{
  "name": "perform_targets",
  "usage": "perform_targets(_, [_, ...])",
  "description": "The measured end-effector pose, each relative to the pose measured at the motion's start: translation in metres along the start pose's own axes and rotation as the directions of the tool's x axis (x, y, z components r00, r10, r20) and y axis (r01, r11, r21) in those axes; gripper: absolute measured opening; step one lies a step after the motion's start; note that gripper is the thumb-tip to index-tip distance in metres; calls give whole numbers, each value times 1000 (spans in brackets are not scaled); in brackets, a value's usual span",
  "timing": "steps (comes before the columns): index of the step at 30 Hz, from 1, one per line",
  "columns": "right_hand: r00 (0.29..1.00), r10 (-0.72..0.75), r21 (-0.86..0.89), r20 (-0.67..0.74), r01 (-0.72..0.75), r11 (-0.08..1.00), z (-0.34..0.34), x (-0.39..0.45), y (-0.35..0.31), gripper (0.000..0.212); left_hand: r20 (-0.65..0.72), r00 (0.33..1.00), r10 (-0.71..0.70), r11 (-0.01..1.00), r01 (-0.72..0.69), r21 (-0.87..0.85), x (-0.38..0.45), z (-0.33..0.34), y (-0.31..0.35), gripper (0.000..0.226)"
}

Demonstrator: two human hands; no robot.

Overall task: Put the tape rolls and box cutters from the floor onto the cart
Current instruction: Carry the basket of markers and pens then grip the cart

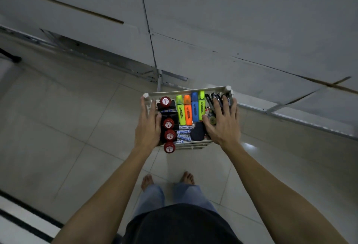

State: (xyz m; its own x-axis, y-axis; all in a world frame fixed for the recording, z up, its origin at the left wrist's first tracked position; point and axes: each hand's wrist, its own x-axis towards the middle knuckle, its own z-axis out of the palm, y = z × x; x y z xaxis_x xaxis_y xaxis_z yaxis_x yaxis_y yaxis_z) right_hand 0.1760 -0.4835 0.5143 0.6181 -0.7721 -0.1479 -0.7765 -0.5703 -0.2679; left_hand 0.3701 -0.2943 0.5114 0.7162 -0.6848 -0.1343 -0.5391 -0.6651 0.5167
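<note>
Left hand (148, 125), right hand (222, 122) outstretched, flat.

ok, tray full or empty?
Full: the tray is packed with stamps, highlighters, batteries and pens.

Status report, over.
Left hand rests on white plastic cart tray left edge. Right hand spread over black pens. No tape rolls, box cutters seen.

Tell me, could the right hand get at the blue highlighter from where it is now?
Probably yes. The right hand lies flat on the pens in the same tray. The blue highlighter lies uncovered close by, and only a green highlighter sits between them.
</note>
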Motion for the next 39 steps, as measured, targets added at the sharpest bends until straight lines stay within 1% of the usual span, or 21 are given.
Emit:
perform_targets(4, [1000,-1,4,4,1,1000,2,-6,2,81,-47,998,-51,992,45,-116,-11,1,1,60])
perform_targets(9, [1000,2,15,-13,-2,1000,5,-14,4,83,-39,987,-153,972,143,-185,-36,0,2,59])
perform_targets(12, [1000,18,0,-11,-18,1000,8,-22,5,83,-54,989,-139,968,124,-220,-46,-2,6,57])
perform_targets(20, [999,37,24,-28,-36,999,14,-44,11,81,-11,996,-93,953,86,-291,-61,0,3,59])
perform_targets(25, [999,42,31,-32,-41,999,12,-50,16,81,-31,998,-56,957,45,-285,-65,6,-6,60])
perform_targets(31, [998,-64,-70,0,64,995,8,-38,31,82,-52,994,-98,967,83,-240,-62,10,-2,60])
perform_targets(37, [1000,-8,-35,-28,7,999,9,-37,50,80,-16,997,-74,968,68,-241,-48,5,21,63])
perform_targets(39, [999,20,-25,-33,-21,999,8,-37,55,82,-9,999,-47,969,44,-244,-41,4,30,62])
